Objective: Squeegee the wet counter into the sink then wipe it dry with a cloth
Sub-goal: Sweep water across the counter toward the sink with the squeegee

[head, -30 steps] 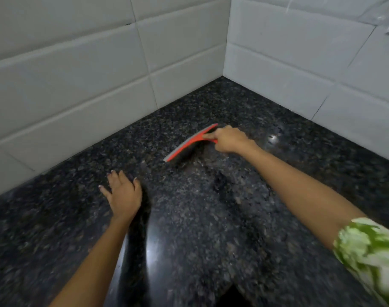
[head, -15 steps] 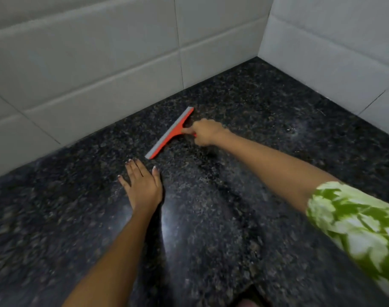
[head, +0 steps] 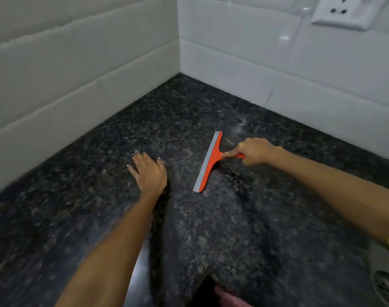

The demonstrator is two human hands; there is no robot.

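Left hand (head: pixel 149 173) flat on the dark speckled counter (head: pixel 78 207), frame centre-left, fingers spread, palm down, gripping nothing. Just right of it: orange squeegee (head: pixel 208 163), grey blade edge down on the counter, running diagonally from upper right to lower left. Right hand (head: pixel 254 151) closed around its handle, index finger extended toward the blade head. Sink (head: pixel 386 282) drain at lower right corner. Wall socket (head: pixel 342 12) upper right.
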